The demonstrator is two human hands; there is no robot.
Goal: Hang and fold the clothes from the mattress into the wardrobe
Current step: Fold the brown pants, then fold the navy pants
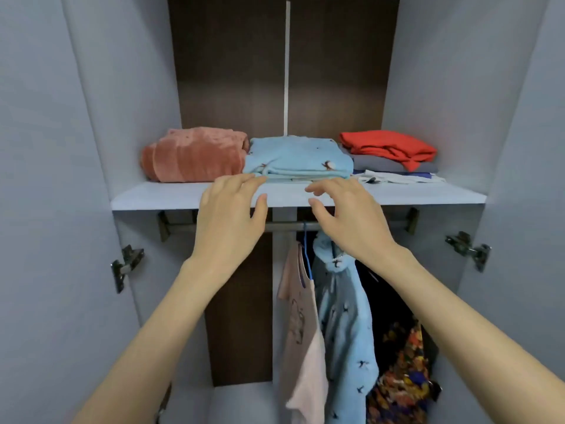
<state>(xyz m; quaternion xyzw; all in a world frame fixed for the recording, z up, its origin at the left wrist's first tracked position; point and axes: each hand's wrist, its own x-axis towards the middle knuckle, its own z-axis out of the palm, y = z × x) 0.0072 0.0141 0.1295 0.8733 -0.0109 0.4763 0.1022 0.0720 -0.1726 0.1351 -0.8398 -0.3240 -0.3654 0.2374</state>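
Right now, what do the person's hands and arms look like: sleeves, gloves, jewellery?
The left hand and right hand are bare: no gloves, rings, watch or bracelets visible. The left forearm and right forearm are uncovered down to the frame edge, so no sleeve shows. No markings visible.

On the pale grey-blue shelf (171, 195): a salmon-pink plush bundle (192, 156), a light blue fleece (298, 160) dotted with tiny dark figures, a red top (388, 146) over a grey one (382, 165). Hanging below: a beige printed tee (301, 325), a matching blue fleece robe (348, 325), and a dark floral garment (403, 377) in orange and blue.
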